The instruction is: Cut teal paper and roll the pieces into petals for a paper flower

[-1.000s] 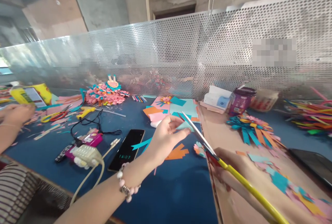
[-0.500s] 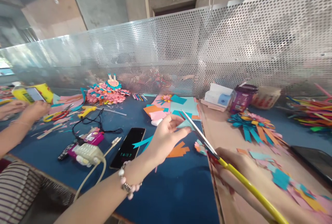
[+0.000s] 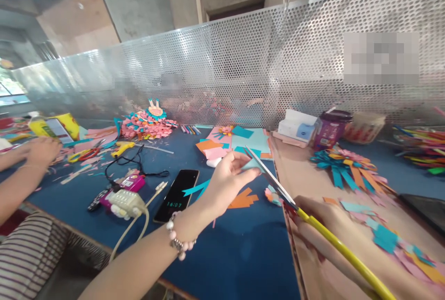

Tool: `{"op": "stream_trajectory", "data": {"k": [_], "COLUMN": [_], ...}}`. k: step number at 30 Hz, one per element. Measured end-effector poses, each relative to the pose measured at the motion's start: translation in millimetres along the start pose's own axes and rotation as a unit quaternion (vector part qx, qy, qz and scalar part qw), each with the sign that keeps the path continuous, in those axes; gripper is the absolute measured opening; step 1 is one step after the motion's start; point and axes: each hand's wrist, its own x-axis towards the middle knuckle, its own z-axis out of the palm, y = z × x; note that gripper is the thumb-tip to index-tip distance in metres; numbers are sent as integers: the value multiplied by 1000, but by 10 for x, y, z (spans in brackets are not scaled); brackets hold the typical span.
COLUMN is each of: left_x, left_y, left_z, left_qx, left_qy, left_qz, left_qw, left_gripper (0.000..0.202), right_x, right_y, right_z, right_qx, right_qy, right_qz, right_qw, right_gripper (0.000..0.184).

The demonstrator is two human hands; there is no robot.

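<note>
Blue table (image 3: 250, 249), right hand (image 3: 328, 219) wrapped round scissors (image 3: 308, 218) slanting diagonally, tips away-left. Left hand (image 3: 224, 181) pinches pale-blue paper (image 3: 253, 164). Purple cup (image 3: 328, 134) looks lidded, can't see inside.

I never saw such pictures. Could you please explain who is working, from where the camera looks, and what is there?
No machine here: a person works bare-handed, seen by a camera worn on the head. The left hand holds a pale teal paper; the right hand holds yellow-handled scissors, blades close to the paper. On the blue table lie a black phone and orange paper; paper scraps lie on the brown board. Another person's hands are at far left.
</note>
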Motion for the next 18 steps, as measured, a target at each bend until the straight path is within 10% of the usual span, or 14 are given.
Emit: {"op": "stream_trajectory", "data": {"k": [18], "left_x": [28], "left_y": [-1], "left_z": [-16], "left_qx": [43], "left_qy": [-26], "left_qz": [-14], "left_qw": [999], "left_gripper": [12], "right_x": [35], "right_y": [30], "right_z": [40], "right_qx": [248], "right_qy": [45], "right_qz": [149], "right_qw": [956], "right_gripper": [38]}}
